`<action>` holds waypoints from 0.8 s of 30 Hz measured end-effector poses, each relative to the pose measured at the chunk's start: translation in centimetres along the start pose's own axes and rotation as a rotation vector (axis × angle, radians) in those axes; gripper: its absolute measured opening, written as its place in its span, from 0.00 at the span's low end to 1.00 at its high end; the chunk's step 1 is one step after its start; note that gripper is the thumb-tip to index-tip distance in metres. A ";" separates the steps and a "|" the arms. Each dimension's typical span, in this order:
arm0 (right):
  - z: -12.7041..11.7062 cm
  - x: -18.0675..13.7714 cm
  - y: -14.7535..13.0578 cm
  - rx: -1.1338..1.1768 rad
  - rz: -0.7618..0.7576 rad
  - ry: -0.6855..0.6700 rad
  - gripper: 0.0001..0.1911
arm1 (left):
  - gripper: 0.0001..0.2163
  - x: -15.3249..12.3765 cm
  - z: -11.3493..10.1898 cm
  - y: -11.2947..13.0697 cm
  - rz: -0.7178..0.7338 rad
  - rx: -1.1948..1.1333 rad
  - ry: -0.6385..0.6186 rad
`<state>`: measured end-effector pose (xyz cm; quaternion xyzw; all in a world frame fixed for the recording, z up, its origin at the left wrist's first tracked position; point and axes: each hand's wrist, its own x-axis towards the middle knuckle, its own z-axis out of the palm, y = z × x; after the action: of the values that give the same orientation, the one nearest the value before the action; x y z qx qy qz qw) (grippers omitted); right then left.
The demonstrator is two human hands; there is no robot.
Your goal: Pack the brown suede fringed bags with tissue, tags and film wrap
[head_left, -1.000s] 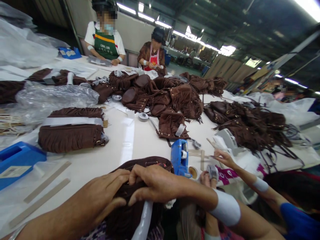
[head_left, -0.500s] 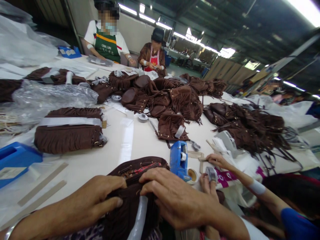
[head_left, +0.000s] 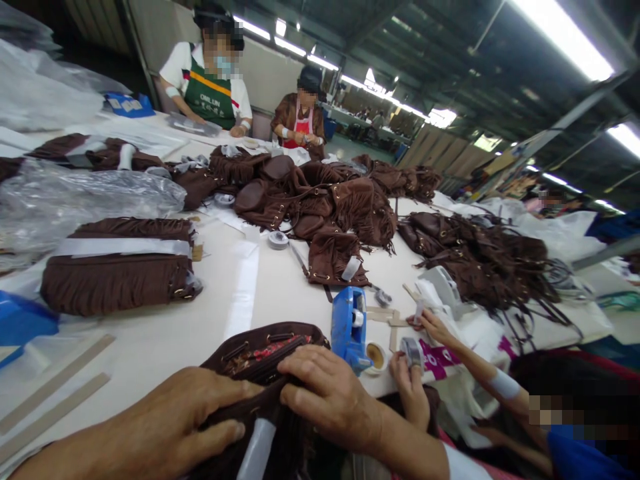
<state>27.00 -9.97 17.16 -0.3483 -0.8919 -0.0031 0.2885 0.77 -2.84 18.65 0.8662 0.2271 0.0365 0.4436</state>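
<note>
A dark brown drawstring bag (head_left: 210, 423) stands at the near edge of the table, its mouth partly open on a red patterned lining (head_left: 260, 355). My left hand (head_left: 185, 417) grips the bag's near rim, thumb on the outside and fingers over the edge. On the right side of the same rim, my right hand (head_left: 327, 393) is closed with its fingers curled over the edge. A whitish wrapped strip (head_left: 257, 448) hangs down the bag's front between my hands. Part of the bag's lower body is hidden by my hands and the frame edge.
A blue tape dispenser (head_left: 349, 328) and a tape roll (head_left: 376, 358) stand right of the bag. A co-worker's hands (head_left: 411, 380) hold a grey roll close by. Fringed brown bags (head_left: 320, 193) are heaped behind; a wrapped one (head_left: 117, 283) lies left. Two people work across the table.
My view has shifted slightly. The bag's mouth shows a little more of its lining, and both hands keep their hold on the rim.
</note>
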 end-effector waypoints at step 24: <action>1.0 -0.1 -2.0 -0.126 -0.090 0.181 0.04 | 0.11 1.3 3.7 0.3 0.193 0.133 0.104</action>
<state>25.29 -11.30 16.67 -0.3235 -0.8750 -0.1034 0.3451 3.03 -5.23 16.45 0.9085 0.1674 0.1086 0.3672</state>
